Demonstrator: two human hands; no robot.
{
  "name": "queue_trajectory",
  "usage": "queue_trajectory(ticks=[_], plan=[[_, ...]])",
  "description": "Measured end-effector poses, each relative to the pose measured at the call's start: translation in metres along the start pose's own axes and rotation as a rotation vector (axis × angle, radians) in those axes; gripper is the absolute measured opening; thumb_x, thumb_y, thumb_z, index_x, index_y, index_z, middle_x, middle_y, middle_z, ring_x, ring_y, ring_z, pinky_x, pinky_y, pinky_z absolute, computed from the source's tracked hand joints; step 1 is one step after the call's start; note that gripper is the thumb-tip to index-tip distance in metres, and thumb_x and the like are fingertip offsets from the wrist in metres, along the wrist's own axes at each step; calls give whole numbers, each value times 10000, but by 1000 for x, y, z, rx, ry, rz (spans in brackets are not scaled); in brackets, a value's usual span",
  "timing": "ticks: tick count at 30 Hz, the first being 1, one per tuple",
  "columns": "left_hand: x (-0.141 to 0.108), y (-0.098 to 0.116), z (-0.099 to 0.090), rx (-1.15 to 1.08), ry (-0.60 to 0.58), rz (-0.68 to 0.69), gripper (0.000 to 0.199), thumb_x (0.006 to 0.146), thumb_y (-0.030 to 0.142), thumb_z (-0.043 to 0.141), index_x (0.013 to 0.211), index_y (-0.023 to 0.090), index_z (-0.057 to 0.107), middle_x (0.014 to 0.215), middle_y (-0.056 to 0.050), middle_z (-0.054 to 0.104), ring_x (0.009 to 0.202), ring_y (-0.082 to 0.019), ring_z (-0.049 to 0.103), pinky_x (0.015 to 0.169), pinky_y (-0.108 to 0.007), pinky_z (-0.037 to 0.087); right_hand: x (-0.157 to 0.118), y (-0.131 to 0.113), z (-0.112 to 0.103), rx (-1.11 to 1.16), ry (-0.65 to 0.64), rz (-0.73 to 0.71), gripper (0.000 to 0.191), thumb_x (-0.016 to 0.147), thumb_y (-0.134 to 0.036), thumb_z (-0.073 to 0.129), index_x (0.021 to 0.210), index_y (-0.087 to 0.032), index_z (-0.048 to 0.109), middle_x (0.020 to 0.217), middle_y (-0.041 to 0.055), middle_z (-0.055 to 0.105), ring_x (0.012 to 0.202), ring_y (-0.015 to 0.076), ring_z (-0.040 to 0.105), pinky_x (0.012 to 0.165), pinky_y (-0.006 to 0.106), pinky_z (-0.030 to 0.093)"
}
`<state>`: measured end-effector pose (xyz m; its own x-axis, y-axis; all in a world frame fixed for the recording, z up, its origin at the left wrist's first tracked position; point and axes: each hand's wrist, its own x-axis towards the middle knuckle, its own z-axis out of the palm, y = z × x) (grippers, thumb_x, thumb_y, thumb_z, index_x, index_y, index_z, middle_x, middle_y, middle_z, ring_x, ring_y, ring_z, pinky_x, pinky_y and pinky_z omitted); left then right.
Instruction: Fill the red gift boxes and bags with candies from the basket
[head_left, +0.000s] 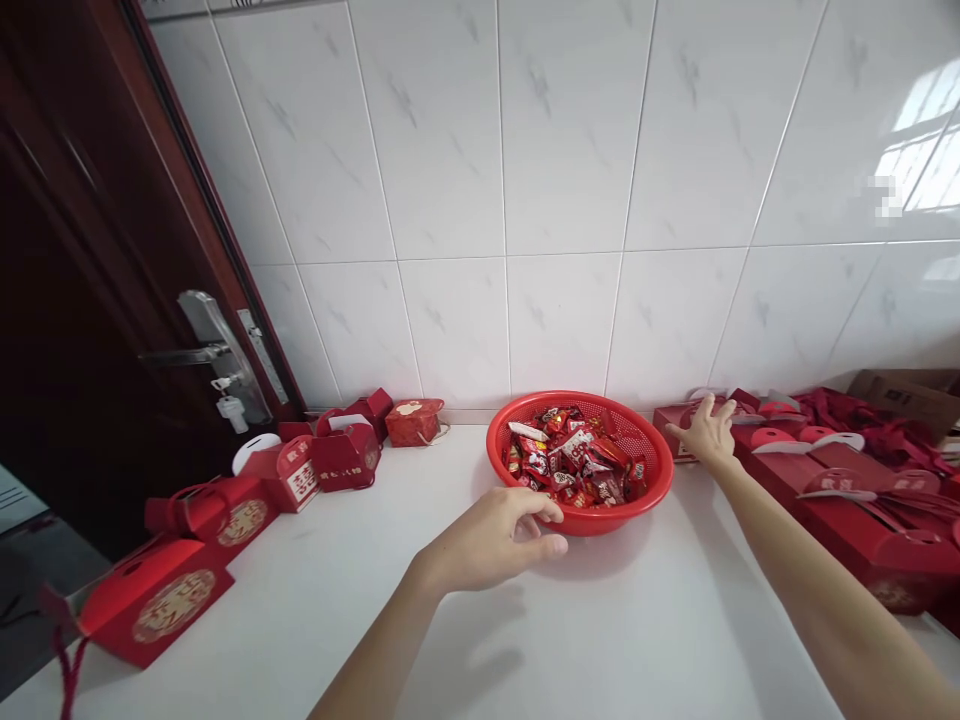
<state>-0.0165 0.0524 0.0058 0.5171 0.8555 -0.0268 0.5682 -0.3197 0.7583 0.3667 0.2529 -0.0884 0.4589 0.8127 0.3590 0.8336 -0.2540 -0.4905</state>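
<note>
Your left hand [484, 540] is just by the near left side of the red plastic basket [600, 522]. Its fingers are bent and loose, with the thumb apart, so the hand is open; you can't tell if it touches the rim. Your right hand [706, 434] has its fingers spread wide – open too – over a small red card box [667, 417] by the wall. You can't tell if they touch.

The basket sits on the smooth white table [322, 630], close to the shiny tiled wall [566, 150]. It is round, with a smooth rim and lots of tiny holes in its sides. Inside is a heap of crinkly, shiny wrapped candies [576, 458].

The basket's open top points up, and it looks widest from left to right. The candies point all ways – one thin white wrapper [528, 431] lies mostly left to right. The small box has one flat side facing you; your hand hides part of it, so you can't tell its long way.
</note>
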Motion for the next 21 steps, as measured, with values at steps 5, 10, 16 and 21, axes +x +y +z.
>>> queue_trajectory(ticks=[5,10,16,21], plan=[[0,-1,-3,-26,-12,-22,345,865,422,660,1127,202,704,1136,-52,725,1021,-222,663,864,-314,523,5,-1,17,71,67,-6,1137,722,-720,651,1536,-98,158,1595,336,111,1387,485,384,970,532,479],[1,-2,-1,-17,-23,-55,330,855,407,663,1110,202,706,1111,-56,731,1016,-230,664,836,-315,525,-7,-12,12,0,59,-6,949,837,-550,629,1512,-37,202,1574,372,166,1392,472,386,988,509,455],[3,-1,0,5,-27,-28,322,855,395,663,1104,195,705,1121,-58,733,1005,-225,667,849,-314,521,-35,-21,-6,-159,177,-92,553,931,-395,495,1344,-30,452,1415,352,427,1232,440,496,961,512,393],[5,-1,1,6,-40,-33,319,862,411,656,1091,195,704,1124,-60,728,1013,-228,662,871,-326,523,-54,-21,-14,-285,-150,-303,311,961,-216,371,1107,-128,631,1113,208,652,1101,329,576,926,422,378]])
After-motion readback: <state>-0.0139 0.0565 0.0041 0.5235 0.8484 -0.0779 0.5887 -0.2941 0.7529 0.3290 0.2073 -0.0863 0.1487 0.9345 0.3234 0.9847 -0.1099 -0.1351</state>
